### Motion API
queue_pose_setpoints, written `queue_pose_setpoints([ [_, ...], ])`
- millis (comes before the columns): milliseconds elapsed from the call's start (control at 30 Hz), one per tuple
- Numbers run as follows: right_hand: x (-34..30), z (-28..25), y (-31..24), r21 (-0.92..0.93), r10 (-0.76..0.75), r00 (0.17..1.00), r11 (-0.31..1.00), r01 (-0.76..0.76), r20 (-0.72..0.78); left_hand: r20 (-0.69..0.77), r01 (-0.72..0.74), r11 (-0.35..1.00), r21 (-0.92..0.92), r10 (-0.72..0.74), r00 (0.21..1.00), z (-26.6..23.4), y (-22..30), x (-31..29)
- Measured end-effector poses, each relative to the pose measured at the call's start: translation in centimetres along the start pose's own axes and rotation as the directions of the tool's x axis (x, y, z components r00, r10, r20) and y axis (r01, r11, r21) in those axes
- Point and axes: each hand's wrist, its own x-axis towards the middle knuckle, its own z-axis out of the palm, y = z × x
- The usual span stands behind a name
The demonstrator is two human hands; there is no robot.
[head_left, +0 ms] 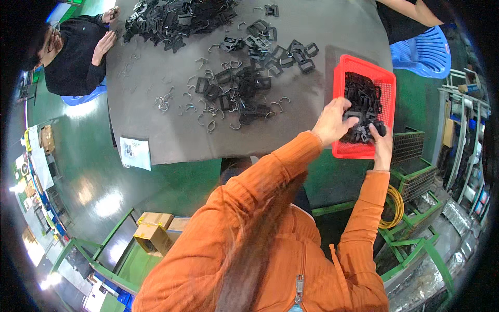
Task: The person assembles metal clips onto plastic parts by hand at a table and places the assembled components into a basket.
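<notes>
A red plastic basket (pixel 390 86) stands at the right edge of the grey table, holding a heap of black plastic buckles (pixel 364 93). My left hand (pixel 335 120) reaches over the basket's left side, its fingers and thumb curled around some buckles on the heap. At the near right part of the basket, my right hand (pixel 383 144) grips a black plastic piece (pixel 378 128) between thumb and fingers. The fingertips of both hands are partly hidden among the dark parts.
Loose black buckles (pixel 244 83) and bent metal hooks (pixel 210 126) are scattered mid-table (pixel 171 140). A bigger black pile (pixel 179 21) lies at the far side. A person (pixel 75 54) works at the left; another's arm (pixel 413 11) shows by a blue chair (pixel 423 54). Metal crates (pixel 410 148) stand near right.
</notes>
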Motion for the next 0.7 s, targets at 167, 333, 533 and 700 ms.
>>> queue_pose_setpoints([
  [167,-0.6,2.6,-2.9,-0.625,-0.538,0.808,0.723,0.295,-0.240,-0.214,-0.130,0.852,0.506,0.270,0.939,-8.7,-3.5,0.6],
  [333,-4.9,16.4,-9.5,-0.335,-0.659,0.739,0.671,0.661,0.137,-0.574,0.359,0.708,0.608,0.079,0.815,-20.2,-9.6,-1.1],
  [533,-5.5,30.1,-12.2,-0.075,-0.679,0.638,0.661,0.746,0.362,-0.522,0.462,0.766,0.447,-0.196,0.830,-26.0,-10.4,-1.8],
  [700,-3.7,38.6,-14.1,-0.137,-0.665,0.454,0.473,0.871,0.593,-0.465,0.559,0.808,0.189,-0.427,0.775,-32.5,-10.8,-6.0],
])
